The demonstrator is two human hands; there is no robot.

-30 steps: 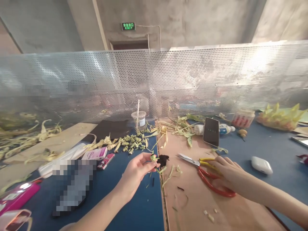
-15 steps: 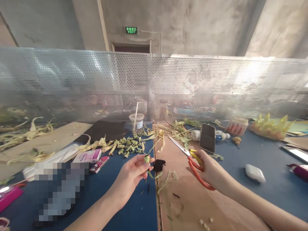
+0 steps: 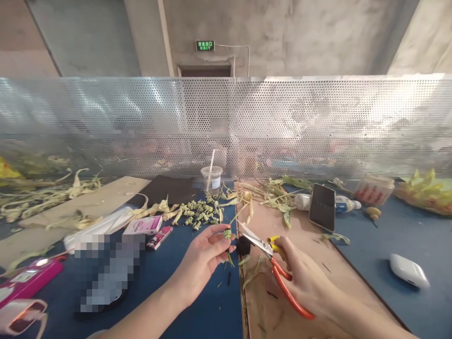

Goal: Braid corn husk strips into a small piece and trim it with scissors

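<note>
My left hand (image 3: pixel 208 252) pinches a small green plant piece (image 3: pixel 227 234) between thumb and fingers, with thin green strands hanging below it. My right hand (image 3: pixel 296 263) is wrapped round scissors (image 3: pixel 287 292) with red and yellow handles. The scissor blades point up and left, their tips near my left fingertips. Just behind the blades a small black object (image 3: pixel 243 246) lies at the edge of the brown board (image 3: pixel 293 310). A pile of green curled pieces (image 3: pixel 202 212) is on the blue surface beyond my left hand.
A lidded cup with a straw (image 3: pixel 212 181) stands before the perforated metal screen (image 3: pixel 208 108). Dried stalks (image 3: pixel 83 186) lie at left, near a pink box (image 3: pixel 144 225). A phone (image 3: pixel 322 207) leans against a bottle (image 3: pixel 348 204). At right is a white case (image 3: pixel 408 270).
My right hand has brought the scissors left and closer to my left hand, which still pinches the green piece. The whole view has shifted, so the table items appear further right.
</note>
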